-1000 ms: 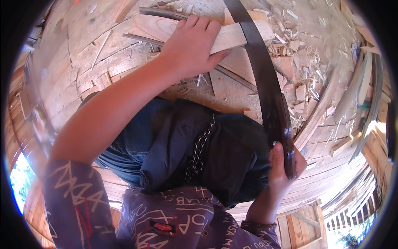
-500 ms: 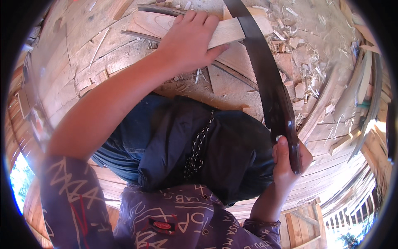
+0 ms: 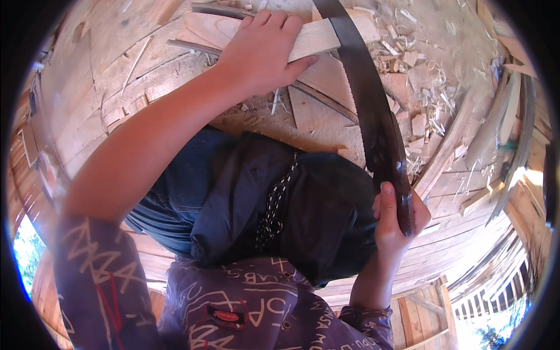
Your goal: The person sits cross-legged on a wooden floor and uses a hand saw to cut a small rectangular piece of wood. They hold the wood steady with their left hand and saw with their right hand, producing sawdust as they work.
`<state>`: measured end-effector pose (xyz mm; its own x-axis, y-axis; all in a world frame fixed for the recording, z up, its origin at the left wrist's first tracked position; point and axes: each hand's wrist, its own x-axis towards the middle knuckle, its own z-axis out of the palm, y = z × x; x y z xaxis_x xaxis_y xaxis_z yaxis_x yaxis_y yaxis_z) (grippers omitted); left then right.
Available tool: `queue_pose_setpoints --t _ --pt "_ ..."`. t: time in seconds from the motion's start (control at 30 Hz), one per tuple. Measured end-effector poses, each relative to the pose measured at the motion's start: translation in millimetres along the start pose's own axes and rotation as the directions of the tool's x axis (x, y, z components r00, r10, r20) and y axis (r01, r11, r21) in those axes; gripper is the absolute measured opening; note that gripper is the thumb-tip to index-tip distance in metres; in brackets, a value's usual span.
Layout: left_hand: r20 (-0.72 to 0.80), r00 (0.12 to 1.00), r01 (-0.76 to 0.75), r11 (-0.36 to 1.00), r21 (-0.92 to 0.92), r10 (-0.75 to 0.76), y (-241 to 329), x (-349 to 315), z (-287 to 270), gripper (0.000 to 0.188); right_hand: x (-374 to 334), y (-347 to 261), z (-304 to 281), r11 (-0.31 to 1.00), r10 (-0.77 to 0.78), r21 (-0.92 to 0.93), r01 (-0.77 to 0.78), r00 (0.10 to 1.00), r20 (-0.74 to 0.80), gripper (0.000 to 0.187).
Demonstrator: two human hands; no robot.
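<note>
My left hand [image 3: 262,52] is clamped over a pale wooden board [image 3: 318,42], its fingers over the far edge and its thumb along the near one. Another strip of wood lies beneath the board. In my right hand [image 3: 399,219] is the dark handle of a handsaw [image 3: 370,87], the thumb lying along the handle's left side. The saw's long curved dark blade runs away from me and crosses the board to the right of my left hand. Its toothed edge faces left. The blade's far tip passes out of the top of the view.
Wood chips and curled shavings [image 3: 434,111] litter the plank floor [image 3: 76,128] right of the saw. A long wooden strip [image 3: 446,149] lies there too. More boards and slats [image 3: 513,111] are heaped at the far right. Thin sticks lie to the left.
The saw handle and my right hand have shifted slightly away from me and to the left. My left hand still presses on the board, with the whole scene moved a little.
</note>
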<state>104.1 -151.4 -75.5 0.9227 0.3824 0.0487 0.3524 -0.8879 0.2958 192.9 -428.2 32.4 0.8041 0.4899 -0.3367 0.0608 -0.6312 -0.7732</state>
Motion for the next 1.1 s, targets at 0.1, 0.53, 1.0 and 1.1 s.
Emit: queue_pose_setpoints --t 0.1,0.53,1.0,1.1 --pt "-0.07 0.997 0.021 1.0 -0.013 -0.022 6.4 -6.5 -9.9 0.049 -7.8 -7.7 -26.0 0.998 -0.009 -0.056 0.012 0.999 0.053 0.025" --pt "0.064 0.997 0.057 0.997 -0.056 -0.053 7.5 2.6 -20.5 0.048 11.3 -20.4 -5.0 0.999 0.04 -0.006 -0.04 0.999 -0.005 0.036" --pt "0.168 0.984 0.076 0.994 -0.077 -0.063 14.2 3.0 -28.7 0.05 6.6 -13.5 -5.0 0.999 0.026 0.025 -0.028 0.997 0.071 0.02" --pt "0.073 0.995 0.071 0.997 -0.028 -0.069 8.8 -3.8 -22.8 0.052 -15.1 -22.6 -39.6 1.0 -0.029 -0.002 0.029 0.995 0.094 0.03"
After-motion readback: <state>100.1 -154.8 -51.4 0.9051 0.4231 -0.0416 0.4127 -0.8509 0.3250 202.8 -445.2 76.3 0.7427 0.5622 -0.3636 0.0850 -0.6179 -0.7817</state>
